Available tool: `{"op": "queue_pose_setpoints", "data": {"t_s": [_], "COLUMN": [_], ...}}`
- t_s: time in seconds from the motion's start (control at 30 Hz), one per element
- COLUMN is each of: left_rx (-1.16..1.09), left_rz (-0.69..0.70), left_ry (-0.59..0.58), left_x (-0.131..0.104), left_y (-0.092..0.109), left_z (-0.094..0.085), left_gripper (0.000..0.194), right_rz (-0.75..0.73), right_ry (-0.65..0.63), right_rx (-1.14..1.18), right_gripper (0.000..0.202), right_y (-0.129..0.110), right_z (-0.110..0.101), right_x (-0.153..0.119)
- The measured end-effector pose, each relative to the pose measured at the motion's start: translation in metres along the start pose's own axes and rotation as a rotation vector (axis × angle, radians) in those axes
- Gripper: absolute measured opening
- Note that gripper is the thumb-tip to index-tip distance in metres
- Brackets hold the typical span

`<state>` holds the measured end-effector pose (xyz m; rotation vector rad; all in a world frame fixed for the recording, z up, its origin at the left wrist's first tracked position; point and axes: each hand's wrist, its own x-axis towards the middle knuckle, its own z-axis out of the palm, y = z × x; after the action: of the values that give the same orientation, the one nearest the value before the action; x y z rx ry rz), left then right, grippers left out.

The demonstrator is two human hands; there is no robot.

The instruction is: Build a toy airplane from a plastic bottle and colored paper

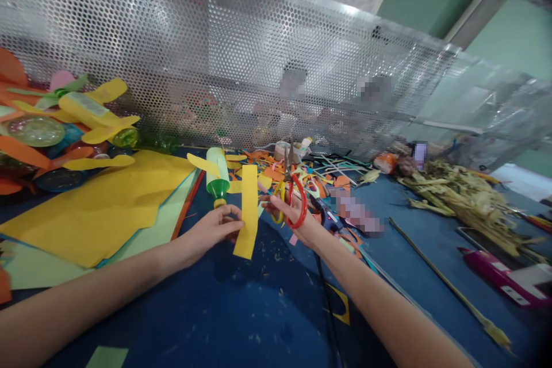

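A long yellow paper strip (pixel 249 213) is pinched upright between the thumb and fingers of my left hand (pixel 224 223). My right hand (pixel 297 215) holds scissors (pixel 297 201) by their red and yellow handles, with the metal blades pointing up and away from me. The strip and the scissors are apart. Just beyond my left hand is a green plastic bottle (pixel 217 185), its yellow cap toward me, wrapped in pale green paper with yellow paper wings. Parts of my right fingers are hidden behind the handles.
Coloured paper scraps (pixel 267 164) lie in a pile at the back. Yellow paper sheets (pixel 107 201) and decorated bottles (pixel 86 109) fill the left. Dried husks (pixel 457 195), a stalk (pixel 448 282) and a magenta tool (pixel 495 276) lie right. Perforated metal mesh (pixel 241 52) stands behind.
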<state>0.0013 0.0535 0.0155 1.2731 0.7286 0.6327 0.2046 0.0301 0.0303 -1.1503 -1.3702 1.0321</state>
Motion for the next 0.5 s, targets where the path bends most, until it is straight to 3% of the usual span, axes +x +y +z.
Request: {"op": "queue_pose_setpoints", "data": {"t_s": [0.27, 0.37, 0.5], "left_rx": [0.067, 0.001, 0.11], "left_rz": [0.012, 0.037, 0.117], "left_ry": [-0.096, -0.056, 0.021], "left_x": [-0.006, -0.007, -0.004], "left_y": [0.001, 0.004, 0.004], "left_z": [0.006, 0.007, 0.004], "left_gripper": [0.025, 0.028, 0.026], "right_rz": [-0.055, -0.039, -0.058], "right_ry": [-0.003, -0.054, -0.135], "right_rx": [0.058, 0.037, -0.069], "right_gripper": [0.042, 0.043, 0.039], "right_y": [0.017, 0.024, 0.018], "right_z": [0.021, 0.023, 0.024], "right_x": [-0.005, -0.005, -0.011]}}
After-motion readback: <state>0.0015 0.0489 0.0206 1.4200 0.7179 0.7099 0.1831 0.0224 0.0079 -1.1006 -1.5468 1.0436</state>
